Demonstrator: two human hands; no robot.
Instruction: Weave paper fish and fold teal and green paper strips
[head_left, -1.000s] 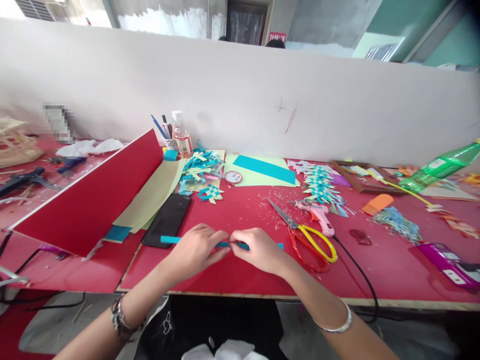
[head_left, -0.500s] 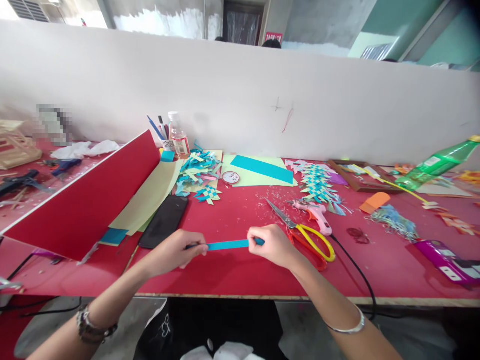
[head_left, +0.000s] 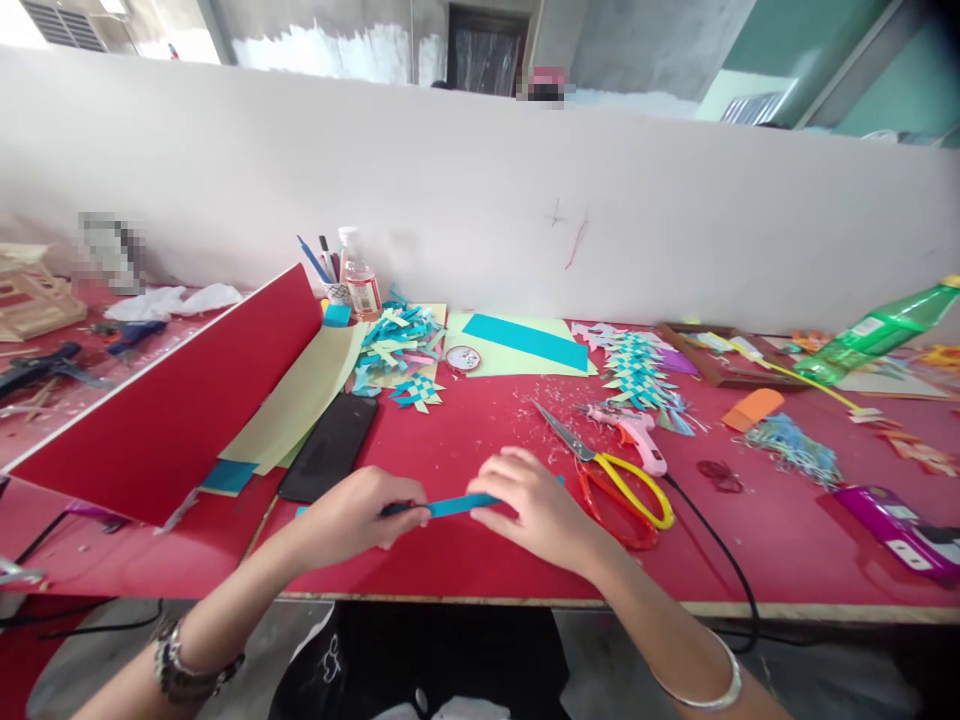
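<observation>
A narrow blue paper strip [head_left: 454, 505] stretches between my two hands above the red table. My left hand [head_left: 367, 510] is closed, pinching the strip between thumb and fingers; a dark, thin thing also shows in that grip, too hidden to name. My right hand [head_left: 532, 510] curls loosely around the other part of the strip, whose end peeks out beyond the knuckles. To the right of my right hand lie scissors [head_left: 634, 487] with one yellow and one red handle, and behind them a pink glue gun [head_left: 641, 437].
A black phone [head_left: 330, 447] and a leaning red board [head_left: 187, 400] are on the left. Woven paper pieces [head_left: 637, 370] and a blue strip sheet [head_left: 525, 340] lie at the back. A green bottle [head_left: 877, 325] and a purple device [head_left: 896, 530] are on the right.
My right hand has loosened from a tight pinch, its fingers spreading around the strip. The strip now slopes up to the right, and my left hand has shifted slightly right.
</observation>
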